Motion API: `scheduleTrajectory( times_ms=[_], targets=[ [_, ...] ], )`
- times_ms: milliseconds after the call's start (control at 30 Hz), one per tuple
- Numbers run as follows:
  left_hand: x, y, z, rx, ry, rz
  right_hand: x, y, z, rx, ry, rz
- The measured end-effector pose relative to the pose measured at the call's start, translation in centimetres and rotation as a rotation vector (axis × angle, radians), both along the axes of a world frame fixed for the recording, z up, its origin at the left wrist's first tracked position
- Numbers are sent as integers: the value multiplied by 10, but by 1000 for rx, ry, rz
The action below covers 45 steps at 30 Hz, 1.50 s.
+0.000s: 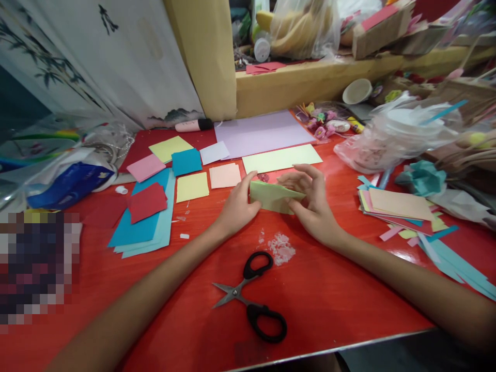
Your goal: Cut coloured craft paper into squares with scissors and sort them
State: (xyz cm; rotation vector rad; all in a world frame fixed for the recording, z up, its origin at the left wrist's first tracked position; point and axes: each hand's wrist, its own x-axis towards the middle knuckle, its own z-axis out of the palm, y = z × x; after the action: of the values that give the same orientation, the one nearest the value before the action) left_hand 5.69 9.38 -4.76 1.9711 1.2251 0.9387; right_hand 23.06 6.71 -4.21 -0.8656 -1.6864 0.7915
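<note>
Far left: blue packet (73,178) on the red tabletop (186,299). Next, blue sheets (137,227) lie overlapped, a red square (148,202) partly on top. Just beyond and to the right, small paper squares in two uneven rows: pink (146,167), yellow, blue (186,162), pale lavender, pale pink. Marker (188,125) with black cap lies behind them.

Centre: left hand (240,204) grips the left end of a green paper (271,197), thumb in front, other fingers behind. Paper is raised above the tabletop, between the two hands. Scissors (234,293) lie nearer the person, blades apart, pointing left; white crumbs (282,249) just beyond the upper handle loop. Behind the hands: pale green strip (282,159), then a large lavender sheet (259,132).

Right hand (315,206) grips the paper's right end loosely, thumb on near face, fingers curved; their contact behind is partly hidden. Far right: stack of cut paper (403,203), with blue strips (457,266) nearer the person; plastic bag (395,129) beyond.
</note>
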Motion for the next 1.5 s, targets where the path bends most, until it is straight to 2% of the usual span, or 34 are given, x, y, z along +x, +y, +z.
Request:
scheduleTrajectory(
  times_ms=[100, 200, 333, 567, 667, 800, 867, 1000, 1133, 1333, 1400, 1500],
  targets=[
    [1, 1, -1, 0, -47, -55, 1, 2, -1, -59, 23, -8],
    [1, 3, -2, 41, -186, -73, 2, 3, -3, -69, 49, -74],
    [-1, 7, -5, -61, -325, -79, 1, 1, -5, -40, 32, -86],
    [-2, 6, -6, -78, -296, -222, -1, 1, -10, -56, -64, -273],
    [-2, 3, -2, -77, -239, -258, -1, 1, -9, -70, -105, -265],
    [0, -4, 7, 43, -125, -327, -2, -1, -8, -21, -169, -226],
    [0, -6, 9, 66, -147, -333, -2, -2, -9, -15, -150, -214],
    [-2, -6, 7, 30, -301, -235, -1, -1, -12, -31, -118, -183],
    [-5, -6, 6, 64, -374, -168, 0, 1, -14, 2, -130, -214],
    [-4, -4, 5, 130, -346, 78, 1, 2, -16, -44, -88, -183],
    [-3, -3, 4, 145, -316, 113, 1, 2, -17, -65, -99, -190],
    [-3, -4, 3, 134, -301, 101, 2, 2, -18, -91, -106, -193]
  ],
)
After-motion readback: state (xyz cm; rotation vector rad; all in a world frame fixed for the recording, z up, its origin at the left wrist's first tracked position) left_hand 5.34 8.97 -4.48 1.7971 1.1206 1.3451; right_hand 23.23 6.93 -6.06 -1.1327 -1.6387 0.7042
